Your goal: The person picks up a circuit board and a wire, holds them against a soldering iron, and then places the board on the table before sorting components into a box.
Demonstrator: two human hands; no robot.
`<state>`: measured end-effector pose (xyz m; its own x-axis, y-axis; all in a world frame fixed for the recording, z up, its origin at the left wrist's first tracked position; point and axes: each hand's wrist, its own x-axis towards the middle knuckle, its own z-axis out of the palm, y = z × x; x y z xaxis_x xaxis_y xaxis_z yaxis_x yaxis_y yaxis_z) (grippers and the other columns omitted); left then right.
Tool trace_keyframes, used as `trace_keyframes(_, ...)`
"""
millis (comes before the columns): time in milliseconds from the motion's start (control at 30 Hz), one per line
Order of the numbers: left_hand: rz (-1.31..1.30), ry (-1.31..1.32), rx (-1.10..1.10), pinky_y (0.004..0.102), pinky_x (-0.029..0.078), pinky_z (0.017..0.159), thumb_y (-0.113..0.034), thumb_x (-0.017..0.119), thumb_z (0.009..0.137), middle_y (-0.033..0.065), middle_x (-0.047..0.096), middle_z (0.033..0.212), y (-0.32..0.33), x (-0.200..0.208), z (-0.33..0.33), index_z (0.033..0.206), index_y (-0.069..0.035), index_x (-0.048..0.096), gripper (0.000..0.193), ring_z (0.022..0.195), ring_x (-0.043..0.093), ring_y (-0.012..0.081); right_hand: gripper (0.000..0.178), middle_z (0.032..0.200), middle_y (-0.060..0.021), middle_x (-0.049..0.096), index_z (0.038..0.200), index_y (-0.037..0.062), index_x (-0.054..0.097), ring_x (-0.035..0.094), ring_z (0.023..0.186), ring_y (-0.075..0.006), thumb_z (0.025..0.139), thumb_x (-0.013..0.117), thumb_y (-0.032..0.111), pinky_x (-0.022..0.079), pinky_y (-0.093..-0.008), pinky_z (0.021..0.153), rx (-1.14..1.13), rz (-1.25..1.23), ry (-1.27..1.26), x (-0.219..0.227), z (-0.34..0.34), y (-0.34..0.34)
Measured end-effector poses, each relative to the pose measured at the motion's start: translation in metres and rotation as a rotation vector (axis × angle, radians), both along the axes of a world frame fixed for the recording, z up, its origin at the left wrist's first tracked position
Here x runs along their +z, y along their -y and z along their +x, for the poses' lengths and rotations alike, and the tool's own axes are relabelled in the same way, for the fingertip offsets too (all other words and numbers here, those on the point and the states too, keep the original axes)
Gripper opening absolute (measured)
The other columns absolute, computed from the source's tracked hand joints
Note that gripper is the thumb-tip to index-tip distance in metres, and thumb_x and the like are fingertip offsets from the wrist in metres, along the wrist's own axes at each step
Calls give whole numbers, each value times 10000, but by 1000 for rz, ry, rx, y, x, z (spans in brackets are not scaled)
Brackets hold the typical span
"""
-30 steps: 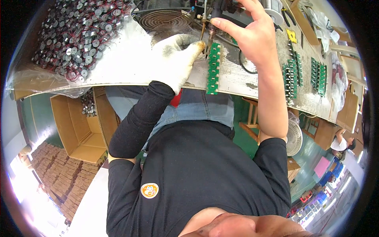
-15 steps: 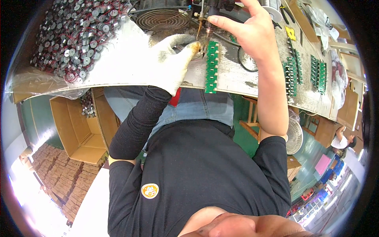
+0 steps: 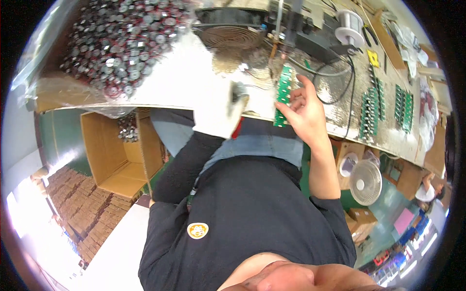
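My left hand (image 3: 216, 109), in a white glove with dark-stained fingertips, is at the table's front edge with its fingers curled. Whatever they hold is too blurred and bright to make out; a thin wire (image 3: 259, 87) lies just beyond. Bare, my right hand (image 3: 309, 114) has its thumb across a long green circuit board strip (image 3: 283, 87) and its fingers bent at the strip's right edge. The strip lies lengthwise away from me, its near end at the table edge. Above its far end stands an upright rod-like tool (image 3: 290, 36), blurred.
Small round motors with red wires (image 3: 131, 46) are heaped at the left. A round coiled grille (image 3: 230, 36) lies at the back, a solder spool (image 3: 349, 24) back right. More green board strips (image 3: 370, 114) lie right. An open cardboard box (image 3: 116, 160) stands below.
My right hand has come down from the upright tool to the board strip. My left hand has drawn back from the tool's tip toward the table edge. The whole view has shifted.
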<state>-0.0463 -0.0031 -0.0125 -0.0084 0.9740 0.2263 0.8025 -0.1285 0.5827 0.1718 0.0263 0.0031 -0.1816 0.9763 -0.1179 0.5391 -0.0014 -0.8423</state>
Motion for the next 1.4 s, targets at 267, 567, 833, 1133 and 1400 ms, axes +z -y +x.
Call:
trace_keyframes(267, 277, 191, 153, 310, 457, 668, -139, 723, 782, 90, 612, 856, -29, -13, -23, 938, -43, 603, 219, 725, 561, 196, 574, 899, -63, 551, 1318, -52, 401, 554, 551, -66, 807, 660, -30, 423, -197, 407, -134, -253, -525, -16, 0, 4)
trace_keyframes(567, 148, -133, 463, 375, 508, 737, -203, 698, 765, 126, 652, 902, -71, 10, -117, 971, -75, 661, 246, 820, 643, 291, 581, 1078, -140, 534, 1331, -25, 360, 582, 633, -84, 827, 649, -24, 451, -185, 425, -107, -166, -639, -17, -3, 9)
trace_keyframes(833, -105, -455, 494, 418, 528, 687, -340, 661, 782, 127, 614, 904, -110, 22, -108, 847, -116, 699, 236, 800, 653, 317, 575, 1058, -128, 547, 1323, -21, 360, 586, 637, -81, 826, 650, -27, 458, -179, 430, -101, -156, -666, -19, -4, 11)
trace_keyframes(1133, 128, 104, 397, 359, 488, 731, -238, 648, 781, 151, 645, 827, -103, 21, -129, 817, -32, 683, 212, 790, 632, 293, 565, 1060, -138, 543, 1315, -26, 362, 581, 644, -85, 829, 651, -16, 454, -187, 432, -84, -186, -681, -15, -3, 9)
trace_keyframes(1400, 79, 1129, 417, 301, 507, 542, -121, 511, 931, 189, 656, 870, -56, 39, -95, 951, 47, 570, 180, 702, 661, 223, 583, 1045, -137, 550, 1322, -37, 350, 577, 649, -88, 824, 652, -17, 460, -193, 435, -110, -201, -662, -18, 1, 11)
